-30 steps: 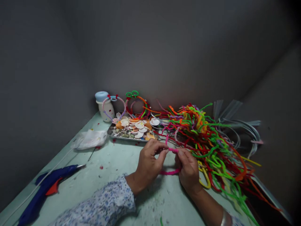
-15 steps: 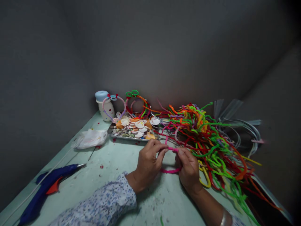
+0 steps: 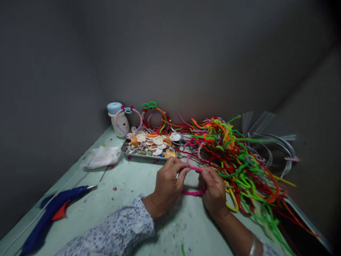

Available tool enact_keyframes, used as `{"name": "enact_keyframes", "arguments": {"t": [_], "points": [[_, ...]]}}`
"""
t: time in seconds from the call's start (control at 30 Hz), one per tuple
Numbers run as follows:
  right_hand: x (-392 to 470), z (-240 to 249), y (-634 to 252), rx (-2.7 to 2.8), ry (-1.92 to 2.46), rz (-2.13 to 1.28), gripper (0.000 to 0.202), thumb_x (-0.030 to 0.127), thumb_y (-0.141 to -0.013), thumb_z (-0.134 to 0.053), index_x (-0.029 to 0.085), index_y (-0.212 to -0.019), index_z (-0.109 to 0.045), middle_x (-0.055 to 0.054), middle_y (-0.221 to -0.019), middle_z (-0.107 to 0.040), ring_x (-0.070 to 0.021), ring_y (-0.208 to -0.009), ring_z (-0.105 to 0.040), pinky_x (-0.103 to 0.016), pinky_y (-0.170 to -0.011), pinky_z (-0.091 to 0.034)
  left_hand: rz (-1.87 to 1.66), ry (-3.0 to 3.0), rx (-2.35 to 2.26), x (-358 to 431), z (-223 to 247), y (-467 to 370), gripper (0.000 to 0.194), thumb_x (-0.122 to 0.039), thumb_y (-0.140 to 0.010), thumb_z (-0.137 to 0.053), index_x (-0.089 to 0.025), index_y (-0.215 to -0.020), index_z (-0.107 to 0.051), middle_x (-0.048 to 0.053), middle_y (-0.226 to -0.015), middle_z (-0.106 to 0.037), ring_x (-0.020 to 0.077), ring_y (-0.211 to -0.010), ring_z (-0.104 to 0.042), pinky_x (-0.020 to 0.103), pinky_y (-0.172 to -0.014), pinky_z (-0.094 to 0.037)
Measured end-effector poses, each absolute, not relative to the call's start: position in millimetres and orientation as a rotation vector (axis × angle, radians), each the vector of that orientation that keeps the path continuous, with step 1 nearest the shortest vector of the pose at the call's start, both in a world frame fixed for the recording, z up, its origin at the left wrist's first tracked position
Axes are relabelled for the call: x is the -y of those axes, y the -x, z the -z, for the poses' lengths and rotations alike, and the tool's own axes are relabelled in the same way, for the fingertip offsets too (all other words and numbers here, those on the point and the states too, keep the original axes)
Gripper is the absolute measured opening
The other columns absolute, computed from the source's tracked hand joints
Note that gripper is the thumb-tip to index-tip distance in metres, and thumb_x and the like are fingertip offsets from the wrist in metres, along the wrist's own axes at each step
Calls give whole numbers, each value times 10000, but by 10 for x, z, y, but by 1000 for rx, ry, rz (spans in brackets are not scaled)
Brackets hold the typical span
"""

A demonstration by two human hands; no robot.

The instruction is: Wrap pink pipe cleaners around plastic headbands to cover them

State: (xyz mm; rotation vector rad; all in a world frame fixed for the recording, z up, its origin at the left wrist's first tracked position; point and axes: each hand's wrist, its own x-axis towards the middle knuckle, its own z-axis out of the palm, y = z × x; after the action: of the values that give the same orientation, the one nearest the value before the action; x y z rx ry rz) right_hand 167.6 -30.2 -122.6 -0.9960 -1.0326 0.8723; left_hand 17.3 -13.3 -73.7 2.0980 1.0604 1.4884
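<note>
Between my two hands is a pink pipe cleaner [image 3: 194, 193] bent into a loop, its lower curve passing below my fingers. My left hand [image 3: 170, 186] pinches the upper stretch between thumb and fingertips, and a short pink end sticks up beside them. Just to the right, my right hand [image 3: 214, 190] is closed on the same strand. The fingers partly cover the loop's sides. A large heap of coloured pipe cleaners [image 3: 229, 142] lies right of and behind my right hand.
Beyond my hands sits a metal tray [image 3: 144, 156] of shells, with decorated headbands [image 3: 128, 111] standing at its back. A white jar [image 3: 121, 122] with a blue lid, a plastic packet [image 3: 103, 157] and a blue glue gun [image 3: 57, 209] with its cord are leftward. Clear hoops [image 3: 290, 160] lie far right.
The short upright pink end by my left fingertips has tilted and shifted slightly left. Both hands keep their grip almost in the same place.
</note>
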Motion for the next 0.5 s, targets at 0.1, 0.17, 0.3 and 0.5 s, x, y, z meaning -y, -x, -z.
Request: {"name": "enact_keyframes", "arguments": {"t": [0.1, 0.17, 0.3, 0.5], "points": [[303, 1227, -1677, 1049, 1017, -851, 241, 401, -885, -553, 196, -762, -587, 48, -597, -368, -121, -538, -302, -262, -504, -244, -1442, -2090, -1076, 143, 707, -177, 111, -172, -882, -569, -161, -929, -668, 46, -846, -609, 141, -812, -579, 257, -738, -468], [305, 1225, -1678, 1052, 1035, -846, 246, 408, -881, -548, 195, -765, -590, 45, -596, -370, -124, -533, -305, -260, -500, -246, -1408, -2073, -1089, 150, 684, -181, 109, -169, -885, -559, -158, -919, -662, 46, -849, -610, 144, -818, -579, 260, -742, -463], [312, 1217, -1680, 1049, 1044, -839, 252, 418, -869, -553, 192, -769, -601, 47, -583, -366, -120, -523, -303, -255, -492, -246, -1349, -2025, -1102, 156, 657, -184, 103, -172, -886, -552, -162, -889, -655, 41, -852, -616, 148, -825, -580, 267, -751, -455], [311, 1211, -1677, 1046, 1044, -829, 257, 431, -865, -551, 195, -776, -599, 50, -579, -371, -121, -522, -306, -257, -499, -252, -1328, -1938, -1098, 142, 652, -189, 94, -176, -872, -571, -172, -889, -663, 39, -868, -622, 150, -826, -577, 263, -736, -460]]}}
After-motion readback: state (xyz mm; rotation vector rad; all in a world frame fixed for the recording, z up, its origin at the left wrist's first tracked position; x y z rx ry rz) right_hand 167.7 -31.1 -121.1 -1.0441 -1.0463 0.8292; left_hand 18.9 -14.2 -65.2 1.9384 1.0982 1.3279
